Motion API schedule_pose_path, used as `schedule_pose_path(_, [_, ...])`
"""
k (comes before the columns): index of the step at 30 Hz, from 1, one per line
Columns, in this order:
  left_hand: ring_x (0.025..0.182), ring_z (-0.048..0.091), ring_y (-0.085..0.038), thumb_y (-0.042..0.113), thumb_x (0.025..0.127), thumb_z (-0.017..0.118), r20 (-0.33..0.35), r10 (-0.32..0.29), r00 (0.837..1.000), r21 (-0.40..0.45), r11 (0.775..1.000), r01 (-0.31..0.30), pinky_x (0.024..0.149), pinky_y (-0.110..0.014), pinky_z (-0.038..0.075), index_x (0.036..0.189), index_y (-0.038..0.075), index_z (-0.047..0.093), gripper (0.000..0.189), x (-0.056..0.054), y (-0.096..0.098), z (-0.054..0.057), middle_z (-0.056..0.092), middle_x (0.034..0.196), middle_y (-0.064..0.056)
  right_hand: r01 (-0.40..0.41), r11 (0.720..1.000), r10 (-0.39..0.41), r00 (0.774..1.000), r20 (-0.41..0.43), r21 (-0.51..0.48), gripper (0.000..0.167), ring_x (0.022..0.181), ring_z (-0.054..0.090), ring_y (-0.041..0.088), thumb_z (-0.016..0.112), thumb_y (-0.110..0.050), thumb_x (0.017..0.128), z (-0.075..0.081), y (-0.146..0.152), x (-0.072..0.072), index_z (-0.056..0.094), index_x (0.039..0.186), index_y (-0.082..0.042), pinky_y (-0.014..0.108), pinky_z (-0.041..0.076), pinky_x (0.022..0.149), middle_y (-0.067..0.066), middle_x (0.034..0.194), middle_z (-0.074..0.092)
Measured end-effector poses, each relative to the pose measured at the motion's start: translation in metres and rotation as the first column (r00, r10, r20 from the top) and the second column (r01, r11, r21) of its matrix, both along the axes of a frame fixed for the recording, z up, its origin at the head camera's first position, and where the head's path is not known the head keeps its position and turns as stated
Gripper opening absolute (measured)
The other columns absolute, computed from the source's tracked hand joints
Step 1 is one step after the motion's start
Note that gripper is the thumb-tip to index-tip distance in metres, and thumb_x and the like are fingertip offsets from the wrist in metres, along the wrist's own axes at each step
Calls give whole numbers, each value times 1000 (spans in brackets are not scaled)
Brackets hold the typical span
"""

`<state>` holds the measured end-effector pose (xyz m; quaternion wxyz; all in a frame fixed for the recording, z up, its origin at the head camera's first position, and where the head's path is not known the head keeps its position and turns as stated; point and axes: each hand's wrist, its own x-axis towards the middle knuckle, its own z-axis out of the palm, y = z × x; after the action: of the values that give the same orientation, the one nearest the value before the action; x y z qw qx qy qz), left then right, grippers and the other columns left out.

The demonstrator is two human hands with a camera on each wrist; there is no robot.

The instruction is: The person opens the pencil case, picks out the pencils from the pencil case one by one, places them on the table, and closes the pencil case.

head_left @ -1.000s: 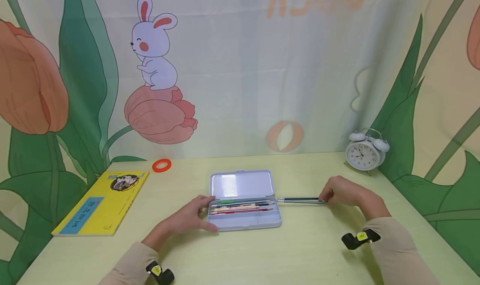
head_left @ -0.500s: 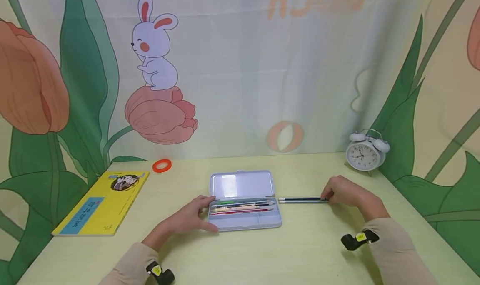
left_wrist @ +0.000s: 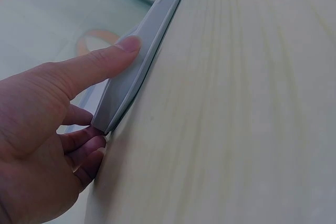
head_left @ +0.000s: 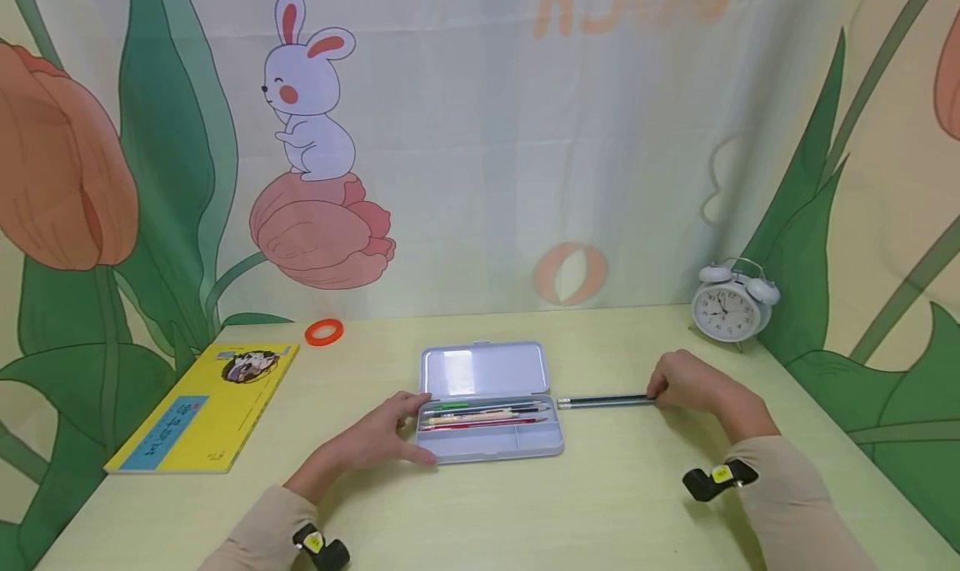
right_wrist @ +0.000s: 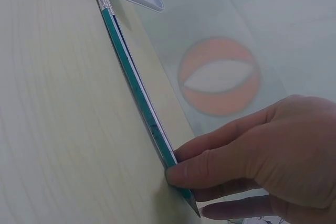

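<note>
A pale lavender pencil case [head_left: 498, 448] lies with its lid [head_left: 483, 369] raised at mid-table. Several pencils [head_left: 480, 421] fill its rear compartment, and the front compartments show bare. My left hand [head_left: 382, 431] grips the case's left end; in the left wrist view the thumb [left_wrist: 107, 64] lies along the front wall and the other fingers curl at the corner. To the right, my right hand [head_left: 690, 383] pinches two dark pencils [head_left: 603, 402] side by side near their sharpened ends. Their eraser ends point at the case's right edge, close to it. One pencil [right_wrist: 134, 80] shows green in the right wrist view.
A yellow book [head_left: 202, 408] lies at the left of the table, with an orange-red ring [head_left: 324, 332] behind it. A white alarm clock [head_left: 726, 311] stands at the back right. A printed curtain [head_left: 465, 179] hangs behind the table.
The two pencils, slightly spread apart at first, now lie together in line. My right hand has shifted slightly right along them. The left hand and the case stay put.
</note>
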<state>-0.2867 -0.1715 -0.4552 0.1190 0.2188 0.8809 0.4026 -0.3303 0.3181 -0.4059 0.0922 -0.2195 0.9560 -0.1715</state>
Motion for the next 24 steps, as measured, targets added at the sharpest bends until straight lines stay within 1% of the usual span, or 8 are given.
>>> schedule_pose_path(8, [131, 41, -29, 38, 72, 91, -3, 0, 1000, -6, 1000, 0, 111, -53, 32, 154, 7, 38, 102, 0, 0, 0, 45, 141, -10, 23, 1000, -23, 1000, 1, 6, 11, 75, 61, 14, 79, 2, 81, -1, 1, 0, 79, 88, -6, 34, 57, 73, 0, 84, 70])
schedule_pose_path(11, [131, 41, -30, 38, 72, 91, -4, 0, 1000, -7, 1000, 0, 111, -53, 32, 154, 7, 38, 102, 1, 0, 0, 45, 141, -10, 22, 1000, -22, 1000, -12, 7, 10, 75, 60, 14, 79, 2, 80, -2, 1, -1, 79, 87, -6, 35, 57, 73, -1, 83, 69])
schedule_pose_path(18, [132, 41, -29, 37, 73, 90, -6, 2, 1000, -8, 1000, -2, 112, -53, 32, 154, 7, 39, 101, 1, 1, 1, 45, 142, -10, 45, 999, -45, 999, -31, 21, 10, 75, 59, 14, 78, 0, 81, -3, 2, -3, 78, 85, -9, 35, 56, 73, -1, 82, 67])
schedule_pose_path(24, [132, 40, -30, 38, 72, 91, -11, 0, 1000, -7, 1000, 0, 112, -53, 31, 154, 6, 39, 101, 1, 0, 0, 45, 142, -10, 40, 999, -40, 999, -29, 25, 8, 74, 58, 14, 78, -1, 82, -2, 2, -3, 77, 84, -8, 35, 55, 72, -1, 81, 67])
